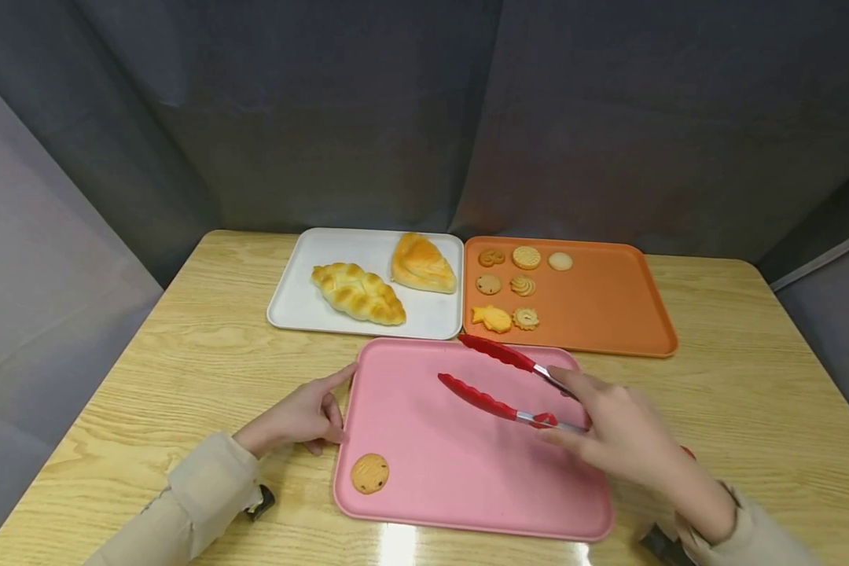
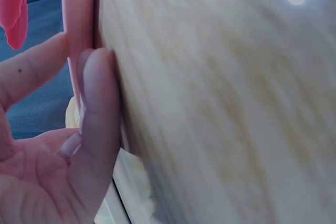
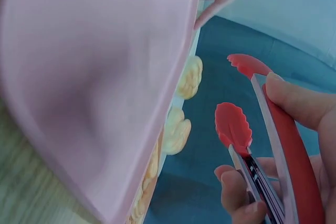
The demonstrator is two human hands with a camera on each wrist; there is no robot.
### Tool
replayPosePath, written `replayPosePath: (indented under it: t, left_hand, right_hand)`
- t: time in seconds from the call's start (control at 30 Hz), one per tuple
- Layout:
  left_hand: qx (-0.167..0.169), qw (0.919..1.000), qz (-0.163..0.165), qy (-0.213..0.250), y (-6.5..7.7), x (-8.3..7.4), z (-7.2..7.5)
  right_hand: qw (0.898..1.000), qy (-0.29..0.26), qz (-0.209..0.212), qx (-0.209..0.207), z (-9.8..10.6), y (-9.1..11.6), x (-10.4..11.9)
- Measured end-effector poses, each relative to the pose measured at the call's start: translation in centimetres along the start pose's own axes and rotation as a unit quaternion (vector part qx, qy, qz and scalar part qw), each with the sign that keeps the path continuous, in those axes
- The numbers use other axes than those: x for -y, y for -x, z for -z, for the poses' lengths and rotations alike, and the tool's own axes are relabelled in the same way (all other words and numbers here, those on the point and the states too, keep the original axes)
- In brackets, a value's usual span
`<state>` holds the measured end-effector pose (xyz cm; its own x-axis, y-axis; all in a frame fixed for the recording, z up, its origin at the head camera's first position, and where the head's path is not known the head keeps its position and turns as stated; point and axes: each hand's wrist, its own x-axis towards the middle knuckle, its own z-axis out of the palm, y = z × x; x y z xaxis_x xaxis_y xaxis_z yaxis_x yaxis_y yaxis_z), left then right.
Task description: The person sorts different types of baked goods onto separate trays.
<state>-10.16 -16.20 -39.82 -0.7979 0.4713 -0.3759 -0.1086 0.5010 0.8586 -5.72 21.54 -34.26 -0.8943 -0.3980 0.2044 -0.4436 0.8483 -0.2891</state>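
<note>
My right hand (image 1: pixel 611 417) grips red-tipped metal tongs (image 1: pixel 483 398) over the pink tray (image 1: pixel 460 464). The tongs' arms stand apart with nothing between them. In the right wrist view, thumb and fingers hold opposite arms of the tongs (image 3: pixel 233 124). At the tray's left edge, my left hand (image 1: pixel 300 413) touches the rim with its index finger and thumb; its other fingers are bent. The left wrist view shows fingertips (image 2: pixel 97 72) against the outer side of the pink tray (image 2: pixel 79 9). A round chip cookie (image 1: pixel 370 473) lies in the tray's near left corner.
Behind, a white tray (image 1: pixel 290 303) bears a braided bread (image 1: pixel 358 293) and a wedge-shaped bread (image 1: pixel 422 263). Beside it, an orange tray (image 1: pixel 601 299) carries several small cookies on its left half, including a fish-shaped one (image 1: pixel 491 318). A dark curtain (image 1: pixel 339 118) hangs behind the wooden table (image 1: pixel 736 393).
</note>
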Motion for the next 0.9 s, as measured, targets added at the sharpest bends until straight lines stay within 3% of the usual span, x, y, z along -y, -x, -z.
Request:
replayPosePath:
  t: [0.43, 0.9]
  left_hand:
    - [-0.003, 0.9998, 0.02, 0.001, -0.1, 0.1, 0.0]
    - [-0.009, 0.9997, 0.024, -0.003, -0.2, 0.3, -0.1]
  right_hand:
    - [0.998, -0.017, 0.025, 0.046, -1.3, -0.4, 2.0]
    - [0.991, -0.009, 0.107, 0.079, -3.1, -0.9, 3.5]
